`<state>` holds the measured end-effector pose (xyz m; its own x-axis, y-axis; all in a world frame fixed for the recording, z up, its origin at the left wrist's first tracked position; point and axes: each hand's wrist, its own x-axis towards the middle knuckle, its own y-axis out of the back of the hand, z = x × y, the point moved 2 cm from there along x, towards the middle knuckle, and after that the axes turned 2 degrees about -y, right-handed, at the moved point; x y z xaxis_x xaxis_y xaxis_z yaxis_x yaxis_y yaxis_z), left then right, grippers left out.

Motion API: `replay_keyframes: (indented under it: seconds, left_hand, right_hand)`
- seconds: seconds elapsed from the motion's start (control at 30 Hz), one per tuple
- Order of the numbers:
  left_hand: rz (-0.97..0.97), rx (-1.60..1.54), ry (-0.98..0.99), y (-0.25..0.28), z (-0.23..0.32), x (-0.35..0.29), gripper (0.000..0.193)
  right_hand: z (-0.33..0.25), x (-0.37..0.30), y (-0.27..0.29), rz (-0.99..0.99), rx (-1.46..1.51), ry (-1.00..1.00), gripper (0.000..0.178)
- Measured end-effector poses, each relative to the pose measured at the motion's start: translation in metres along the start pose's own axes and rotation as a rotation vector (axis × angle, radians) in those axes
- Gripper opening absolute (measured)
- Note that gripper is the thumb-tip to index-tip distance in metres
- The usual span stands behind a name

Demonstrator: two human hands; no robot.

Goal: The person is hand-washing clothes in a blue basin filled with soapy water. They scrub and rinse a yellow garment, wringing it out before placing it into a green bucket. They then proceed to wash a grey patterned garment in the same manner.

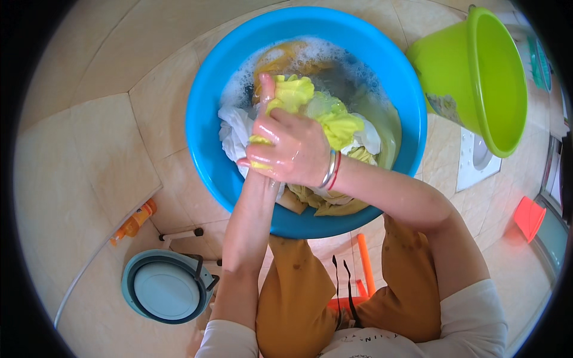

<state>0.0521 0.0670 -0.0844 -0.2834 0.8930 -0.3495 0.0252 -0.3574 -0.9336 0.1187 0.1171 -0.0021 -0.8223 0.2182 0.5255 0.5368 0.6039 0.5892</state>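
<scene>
A large blue basin (200, 119) holds sudsy water and wet clothes in front of my knees. Bright yellow cloth (339, 125) is bunched between my hands above the basin, part of it hanging to the right. My right hand (293, 149) wraps over it, with a silver bangle and a red band at the wrist. Mostly hidden behind it, my left hand (267, 89) presses against the same cloth; one digit points up. White cloth (234, 131) lies left of my hands, khaki cloth (343, 206) by the near rim, and orange-yellow cloth (280, 56) in the foam at the far side.
A lime-green bucket (439, 59) leans on its side beyond the basin's right rim. To the left are a grey-blue collapsible tub (167, 289) and an orange bottle (136, 222). A white floor fixture (477, 158) and a red object (529, 218) lie right.
</scene>
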Motion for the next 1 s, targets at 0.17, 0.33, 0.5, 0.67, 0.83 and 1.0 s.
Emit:
replay_keyframes:
  seconds: [0.17,0.33,0.5,0.67,0.83,1.0]
  left_hand:
    - [0.387,0.501,-0.419,-0.012,-0.015,-0.019,0.035]
    - [0.537,0.494,-0.411,-0.005,-0.021,-0.021,0.035]
    - [0.611,0.495,-0.295,-0.029,-0.013,-0.019,0.049]
    - [0.507,0.981,-0.409,-0.038,0.055,-0.046,0.039]
    - [0.244,1.295,-0.458,-0.109,0.069,-0.051,0.051]
    - [-0.028,1.283,-0.615,-0.195,0.076,-0.070,0.059]
  right_hand:
    - [0.020,0.004,0.002,0.032,0.066,-0.053,0.015]
    - [0.061,-0.005,0.004,0.057,0.224,-0.323,0.008]
    - [0.115,-0.045,0.027,-0.218,0.243,-1.057,0.018]
    - [0.093,-0.042,0.095,0.013,0.900,-1.120,0.032]
    - [0.066,-0.020,0.142,-0.008,0.511,-1.047,0.030]
    - [0.011,0.007,0.181,0.485,1.084,-1.013,0.030]
